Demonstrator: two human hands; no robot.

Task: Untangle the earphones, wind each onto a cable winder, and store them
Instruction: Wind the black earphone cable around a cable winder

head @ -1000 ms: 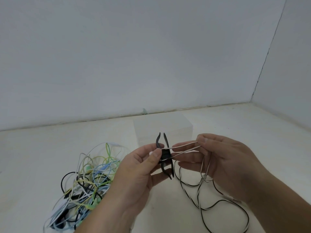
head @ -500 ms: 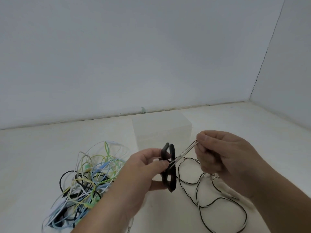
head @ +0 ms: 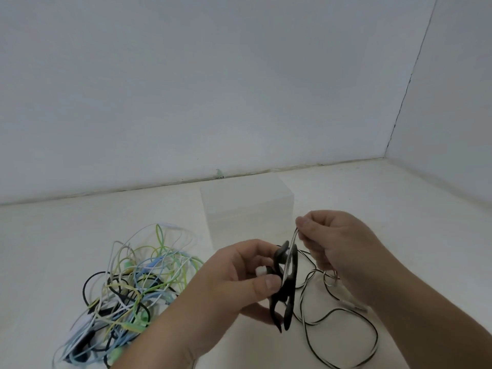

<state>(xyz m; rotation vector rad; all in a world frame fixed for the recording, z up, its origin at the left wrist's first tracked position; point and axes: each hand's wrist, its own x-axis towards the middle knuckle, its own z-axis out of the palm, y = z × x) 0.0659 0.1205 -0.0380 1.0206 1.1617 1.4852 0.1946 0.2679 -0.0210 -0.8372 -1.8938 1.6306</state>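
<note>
You are early in the job, by my reading. Your left hand (head: 239, 283) is gripping the black cable winder (head: 288, 288), thumb pressing across its middle. Your right hand (head: 335, 251) is pinching the black-and-white earphone cable (head: 293, 238) between thumb and forefinger, holding it taut just above the winder's top. Most of that cable is lying loose on the table (head: 399, 214), and the coloured earphone tangle (head: 127, 294) is waiting beside the translucent storage box (head: 247, 206). The winder is hanging between your hands above the table, its long axis running near upright, forked ends pointing up and down.
</note>
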